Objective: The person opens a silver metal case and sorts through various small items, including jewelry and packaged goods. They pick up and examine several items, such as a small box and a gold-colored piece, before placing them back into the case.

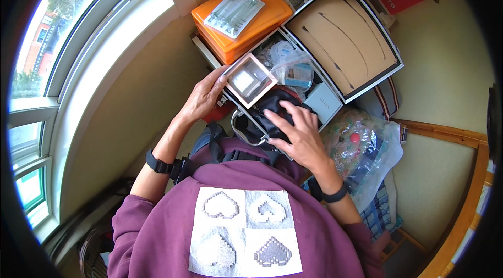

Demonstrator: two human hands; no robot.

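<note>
My left hand [206,91] holds the near left edge of a small square box with a pale pink frame and clear window [251,80], something white showing inside it. The box is over the left part of an open metal-edged case [251,121]. My right hand [300,136] is spread over black cloth [271,119] in the case; its fingers are apart, and whether they press on the cloth is unclear. Beside them lie a clear zip bag holding a card [296,75], a round white-lidded container [281,49] and a light blue box [324,101].
The case's tan-lined lid [334,38] leans open at the right. An orange plastic box [243,15] carries a blister pack of tools [234,13]. Right of the case sits a clear plastic bag with mixed contents [359,148]. A window [86,46] is at left.
</note>
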